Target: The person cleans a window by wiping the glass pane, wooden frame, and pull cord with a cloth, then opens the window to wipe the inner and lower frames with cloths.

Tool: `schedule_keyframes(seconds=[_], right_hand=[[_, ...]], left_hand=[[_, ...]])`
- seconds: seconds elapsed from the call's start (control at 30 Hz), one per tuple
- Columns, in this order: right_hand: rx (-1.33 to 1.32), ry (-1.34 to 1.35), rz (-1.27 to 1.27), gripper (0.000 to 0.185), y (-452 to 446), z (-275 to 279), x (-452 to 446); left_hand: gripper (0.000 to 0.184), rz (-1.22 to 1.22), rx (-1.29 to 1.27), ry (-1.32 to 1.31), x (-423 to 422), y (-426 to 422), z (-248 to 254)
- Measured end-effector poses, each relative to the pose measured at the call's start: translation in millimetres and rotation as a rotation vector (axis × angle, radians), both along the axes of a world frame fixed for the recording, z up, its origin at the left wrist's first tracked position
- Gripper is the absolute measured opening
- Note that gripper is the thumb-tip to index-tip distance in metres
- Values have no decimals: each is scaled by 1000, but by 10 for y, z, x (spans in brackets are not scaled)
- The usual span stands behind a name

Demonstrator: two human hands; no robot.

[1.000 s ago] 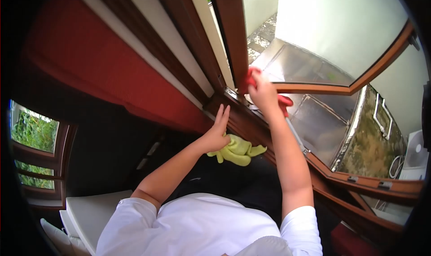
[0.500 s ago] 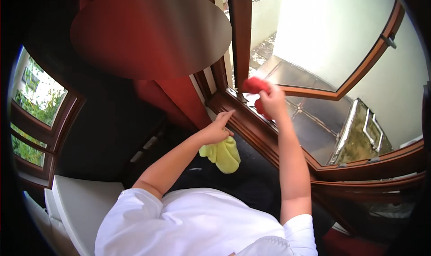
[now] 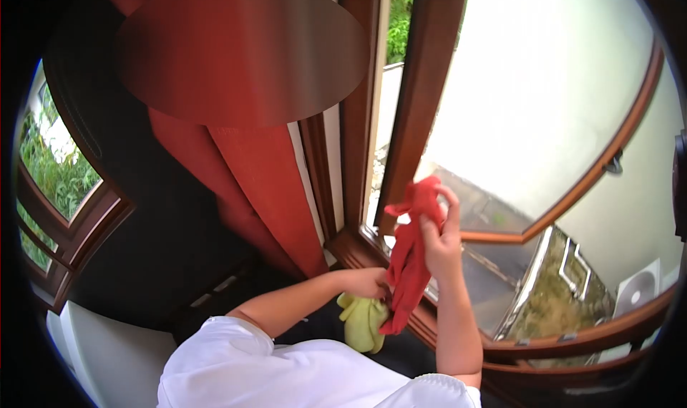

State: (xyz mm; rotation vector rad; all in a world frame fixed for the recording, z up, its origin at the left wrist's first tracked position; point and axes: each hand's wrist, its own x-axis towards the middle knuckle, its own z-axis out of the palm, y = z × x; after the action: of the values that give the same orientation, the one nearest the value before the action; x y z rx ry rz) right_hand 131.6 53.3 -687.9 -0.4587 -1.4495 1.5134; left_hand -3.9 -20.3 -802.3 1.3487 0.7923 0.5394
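Observation:
A red cloth [image 3: 409,268] hangs long and folded from my right hand [image 3: 445,240], whose fingers and thumb are closed around its upper part. Lower down, my left hand [image 3: 368,283] is shut on a yellow-green cloth [image 3: 365,323], which droops in a bunch beneath it. The fingertips of that left hand lie against the red cloth's lower half and are partly hidden by it; I cannot tell whether they also grip the red one. Both cloths are held in front of the brown wooden window sill [image 3: 347,249].
A brown-framed window pane [image 3: 533,229] stands swung outward on the right. Red curtains [image 3: 268,186] hang at the left of the opening. Outside are a pale wall [image 3: 565,86] and an outdoor fan unit [image 3: 637,291]. A white cabinet [image 3: 114,347] is at lower left.
The red cloth, bunched in my right hand before, now hangs stretched downward. My left hand has moved right with the yellow-green cloth and reached the red one. The view has shifted too.

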Motion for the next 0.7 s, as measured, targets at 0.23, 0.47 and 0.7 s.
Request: schedule_keyframes(seconds=[0.23,0.47,0.7], right_hand=[[1097,-152,-441,50,267,1435,-868],[1484,-498,-1137,17,638,902,-1882],[1520,-1034,-692,23,302,-1490,-1386]], left_hand=[[54,627,377,-79,-540,246,984],[75,833,569,61,-585,235,1089],[75,621,65,192,-496,-563,-337]])
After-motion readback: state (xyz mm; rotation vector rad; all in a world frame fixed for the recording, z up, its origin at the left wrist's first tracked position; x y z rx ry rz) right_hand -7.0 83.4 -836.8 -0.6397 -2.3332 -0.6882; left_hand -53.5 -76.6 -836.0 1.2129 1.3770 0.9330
